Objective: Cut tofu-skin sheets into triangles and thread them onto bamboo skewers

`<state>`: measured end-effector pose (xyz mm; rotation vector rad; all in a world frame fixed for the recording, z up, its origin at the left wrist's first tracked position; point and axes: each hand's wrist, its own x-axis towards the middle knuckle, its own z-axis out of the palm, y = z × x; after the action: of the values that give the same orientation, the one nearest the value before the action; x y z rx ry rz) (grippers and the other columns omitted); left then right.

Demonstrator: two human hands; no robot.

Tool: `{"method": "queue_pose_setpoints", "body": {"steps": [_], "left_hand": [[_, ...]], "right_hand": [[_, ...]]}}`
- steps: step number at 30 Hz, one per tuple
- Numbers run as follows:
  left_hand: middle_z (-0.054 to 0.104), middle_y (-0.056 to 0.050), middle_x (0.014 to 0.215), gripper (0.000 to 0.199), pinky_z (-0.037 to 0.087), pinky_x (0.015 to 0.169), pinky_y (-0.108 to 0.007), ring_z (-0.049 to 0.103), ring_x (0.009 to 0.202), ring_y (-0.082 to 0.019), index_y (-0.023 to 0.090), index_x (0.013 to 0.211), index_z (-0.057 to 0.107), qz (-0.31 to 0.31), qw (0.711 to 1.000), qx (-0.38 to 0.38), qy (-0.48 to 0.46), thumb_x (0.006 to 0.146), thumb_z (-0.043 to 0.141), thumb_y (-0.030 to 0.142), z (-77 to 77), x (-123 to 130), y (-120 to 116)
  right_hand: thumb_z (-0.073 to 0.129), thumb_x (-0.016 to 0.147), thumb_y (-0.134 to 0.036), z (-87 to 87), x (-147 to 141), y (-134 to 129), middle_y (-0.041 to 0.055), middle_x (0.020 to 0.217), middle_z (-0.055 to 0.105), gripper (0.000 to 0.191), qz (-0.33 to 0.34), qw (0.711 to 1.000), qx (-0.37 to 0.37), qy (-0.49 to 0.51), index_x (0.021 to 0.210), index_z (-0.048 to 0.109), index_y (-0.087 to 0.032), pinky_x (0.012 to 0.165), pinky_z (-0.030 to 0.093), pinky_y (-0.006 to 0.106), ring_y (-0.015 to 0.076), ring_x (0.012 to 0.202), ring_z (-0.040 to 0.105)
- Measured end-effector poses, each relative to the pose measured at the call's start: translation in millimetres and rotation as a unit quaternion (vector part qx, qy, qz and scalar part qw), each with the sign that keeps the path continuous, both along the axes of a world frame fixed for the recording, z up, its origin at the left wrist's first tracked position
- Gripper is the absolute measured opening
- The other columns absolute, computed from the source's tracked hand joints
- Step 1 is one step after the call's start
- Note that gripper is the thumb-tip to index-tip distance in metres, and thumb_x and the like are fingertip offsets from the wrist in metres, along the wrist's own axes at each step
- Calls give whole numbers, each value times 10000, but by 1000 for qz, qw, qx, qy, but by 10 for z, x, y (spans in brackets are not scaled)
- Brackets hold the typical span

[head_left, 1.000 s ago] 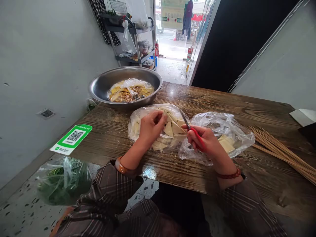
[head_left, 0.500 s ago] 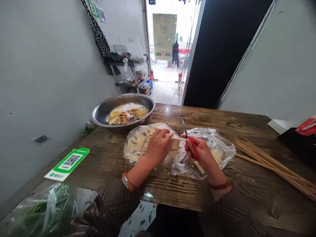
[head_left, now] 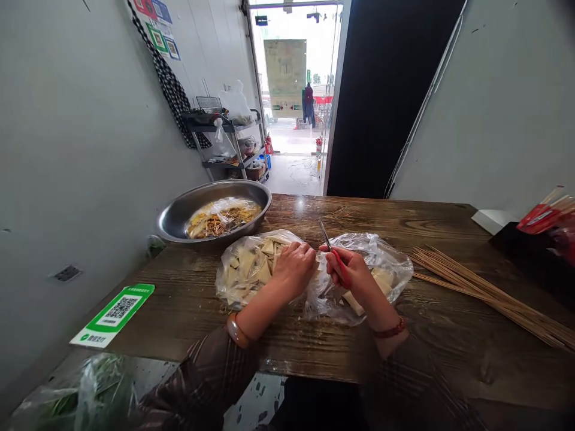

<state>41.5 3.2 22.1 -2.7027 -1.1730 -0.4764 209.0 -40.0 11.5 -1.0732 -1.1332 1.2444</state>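
Fingers of the right hand (head_left: pixel 353 270) are closed around red-handled scissors (head_left: pixel 344 269), and the blades are pointed up and away. The fingers of the left hand (head_left: pixel 294 266) are bent and held close together; what is pinched by them is hidden. A small gap is left between the hands. Open wood is seen past the scissors, up to the far edge of the table (head_left: pixel 354 215). The near edge is crossed by both arms.

Flat pale pieces (head_left: pixel 265 272) are held in the left bag (head_left: pixel 224 281), under and to the left of the left fingers. More pale pieces (head_left: pixel 383 280) are held in the right bag (head_left: pixel 393 257), beside the right hand. The way right is partly blocked by this crumpled bag, then by long thin sticks (head_left: pixel 471 281). Past the left bag, room is taken up by a big metal bowl (head_left: pixel 168 221). A green-and-white card (head_left: pixel 114 314) is laid near the left edge. At the far right, a dark box (head_left: pixel 507 239) is seen.
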Motion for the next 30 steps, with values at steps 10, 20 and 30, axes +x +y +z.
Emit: {"method": "queue_pose_setpoints", "body": {"steps": [10, 20, 30], "left_hand": [[575, 18, 748, 127, 427, 614, -244, 530, 697, -128, 190, 791, 543, 36, 908, -160, -386, 800, 648, 262, 67, -369, 76], [674, -82, 1083, 43, 520, 893, -349, 621, 1020, -175, 199, 868, 543, -116, 887, -124, -429, 865, 562, 161, -44, -197, -85], [685, -96, 1036, 163, 544, 777, -296, 650, 920, -172, 167, 986, 627, -44, 830, -244, -499, 875, 629, 287, -102, -216, -118]], "right_hand": [[761, 725, -606, 55, 34, -45, -48, 610, 585, 577, -19, 999, -14, 37, 1087, 702, -161, 392, 386, 178, 49, 429, 465], [798, 714, -553, 23, -24, -38, -21, 672, 652, 579, 18, 993, -54, 103, 1136, 669, -178, 480, 490, 203, 94, 535, 597], [821, 684, -380, 8, -84, -23, -38, 821, 630, 517, -82, 994, -13, 76, 1157, 663, -242, 508, 509, 203, 73, 580, 596]]}}
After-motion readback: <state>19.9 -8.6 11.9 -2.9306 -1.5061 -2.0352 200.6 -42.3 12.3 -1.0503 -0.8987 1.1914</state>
